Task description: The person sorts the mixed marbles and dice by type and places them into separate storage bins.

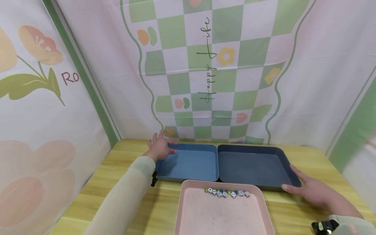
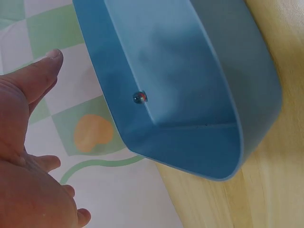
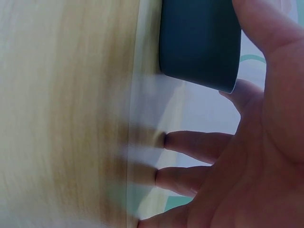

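My left hand (image 1: 160,148) is over the back left corner of a blue tray (image 1: 188,179), its fingers spread. The left wrist view shows this hand (image 2: 28,142) beside the tray, with a gap between them. A small shiny marble (image 2: 139,97) lies inside against the wall. At the right end of a dark navy tray (image 1: 252,182), my right hand (image 1: 315,191) touches the corner with thumb and index finger. In the right wrist view, its other fingers (image 3: 199,147) stretch out below the dark tray's corner (image 3: 199,47).
A pink tray (image 1: 217,215) stands in front of the two others, with several dice (image 1: 224,194) and small coloured pieces along its far edge. All trays are on a wooden table (image 1: 126,169). A patterned cloth (image 1: 202,81) hangs behind.
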### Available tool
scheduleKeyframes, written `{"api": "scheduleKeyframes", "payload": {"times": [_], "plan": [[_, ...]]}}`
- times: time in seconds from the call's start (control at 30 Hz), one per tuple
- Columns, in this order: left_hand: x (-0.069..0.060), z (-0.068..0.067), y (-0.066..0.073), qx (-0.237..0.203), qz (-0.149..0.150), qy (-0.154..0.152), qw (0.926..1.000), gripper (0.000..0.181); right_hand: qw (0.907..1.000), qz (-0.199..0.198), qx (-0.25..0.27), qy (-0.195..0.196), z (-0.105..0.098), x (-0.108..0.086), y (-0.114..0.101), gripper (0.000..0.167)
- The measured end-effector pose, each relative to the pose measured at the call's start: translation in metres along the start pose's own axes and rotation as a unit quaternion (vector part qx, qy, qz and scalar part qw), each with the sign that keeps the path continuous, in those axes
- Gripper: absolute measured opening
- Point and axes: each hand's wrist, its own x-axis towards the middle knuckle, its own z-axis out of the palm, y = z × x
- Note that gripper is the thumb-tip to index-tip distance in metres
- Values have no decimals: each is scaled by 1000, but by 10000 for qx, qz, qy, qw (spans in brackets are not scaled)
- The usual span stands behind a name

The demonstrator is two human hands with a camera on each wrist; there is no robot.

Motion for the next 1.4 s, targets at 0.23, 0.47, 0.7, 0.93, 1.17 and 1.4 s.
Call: {"api": "scheduleKeyframes", "payload": {"times": [0.23, 0.47, 0.7, 0.93, 1.17, 1.4], "plan": [[-3, 0, 7, 87, 251, 13, 9996, 34, 10000, 30, 40, 3, 1, 1, 1, 105], [-11, 1, 23, 112, 755, -305, 9966, 35, 10000, -9, 19, 63, 0, 0, -1, 105], [-21, 4, 42, -120, 1273, -486, 9906, 31, 10000, -44, -15, 81, 0, 1, -1, 104], [-32, 9, 60, -191, 1559, -694, 9852, 26, 10000, -68, -28, 64, 2, 1, 1, 103], [-44, 16, 73, -142, 1725, -796, 9817, 20, 9999, -65, -8, 82, 2, 1, 2, 103], [-55, 25, 78, -73, 1871, -681, 9800, 20, 10000, -43, 26, 41, 2, 3, 3, 104]]}}
